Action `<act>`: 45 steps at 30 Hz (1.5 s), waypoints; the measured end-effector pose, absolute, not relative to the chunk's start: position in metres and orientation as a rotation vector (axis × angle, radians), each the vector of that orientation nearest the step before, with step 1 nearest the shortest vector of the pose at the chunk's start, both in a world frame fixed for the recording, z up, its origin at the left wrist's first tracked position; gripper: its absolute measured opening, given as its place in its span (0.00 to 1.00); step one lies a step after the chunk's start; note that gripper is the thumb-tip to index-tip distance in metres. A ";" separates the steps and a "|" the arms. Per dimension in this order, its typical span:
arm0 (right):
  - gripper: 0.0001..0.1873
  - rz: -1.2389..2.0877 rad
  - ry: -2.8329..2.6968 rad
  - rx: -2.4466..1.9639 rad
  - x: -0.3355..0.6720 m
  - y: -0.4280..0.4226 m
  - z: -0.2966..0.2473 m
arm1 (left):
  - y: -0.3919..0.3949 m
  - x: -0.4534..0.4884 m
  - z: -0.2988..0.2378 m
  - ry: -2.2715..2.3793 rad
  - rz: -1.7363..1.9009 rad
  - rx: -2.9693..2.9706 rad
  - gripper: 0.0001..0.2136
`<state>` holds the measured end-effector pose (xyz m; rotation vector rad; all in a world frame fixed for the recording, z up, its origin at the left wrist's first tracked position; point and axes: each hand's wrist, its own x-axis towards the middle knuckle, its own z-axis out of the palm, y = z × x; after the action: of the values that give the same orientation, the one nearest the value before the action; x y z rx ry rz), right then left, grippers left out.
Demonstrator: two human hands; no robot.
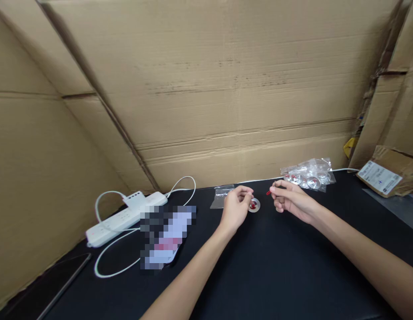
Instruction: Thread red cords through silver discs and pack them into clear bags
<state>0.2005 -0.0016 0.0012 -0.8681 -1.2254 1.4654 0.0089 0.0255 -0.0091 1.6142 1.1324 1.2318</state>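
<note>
My left hand [237, 206] rests on the black table with its fingers curled, pinching the edge of a small clear round suction cup [254, 205] that has a red piece in its middle. My right hand [289, 198] is a little to the right of it, fingers closed in a pinch on a small red hook [268, 192] whose tip points toward the cup. A small gap separates the hook from the cup. Behind my left hand lies a small flat clear bag [221, 196].
A clear bag of several more suction cups [309, 175] lies at the back right. A white power strip [124, 217] with its cable sits at the left, a blurred-out item beside it. Cardboard walls [226, 98] enclose the table; a labelled cardboard box [388, 177] is far right.
</note>
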 end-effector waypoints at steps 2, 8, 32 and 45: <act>0.19 1.560 -1.107 -0.857 0.204 0.000 -0.001 | 0.032 0.000 -0.012 1.342 1.204 1.952 0.05; 0.12 1.605 -1.022 -0.887 0.209 0.006 -0.006 | 0.033 -0.007 -0.022 1.520 0.829 2.454 0.09; 0.03 1.482 -1.016 -0.878 0.202 0.003 -0.004 | 0.018 0.014 -0.013 0.847 1.067 1.283 0.09; 0.14 0.203 -1.825 -1.039 0.196 -0.006 -0.013 | 0.008 0.025 -0.007 0.793 0.966 0.651 0.09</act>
<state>0.1957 -0.0059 -0.0130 -1.0389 -1.8255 0.2034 0.0253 0.0080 -0.0067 0.6505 0.7931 0.9659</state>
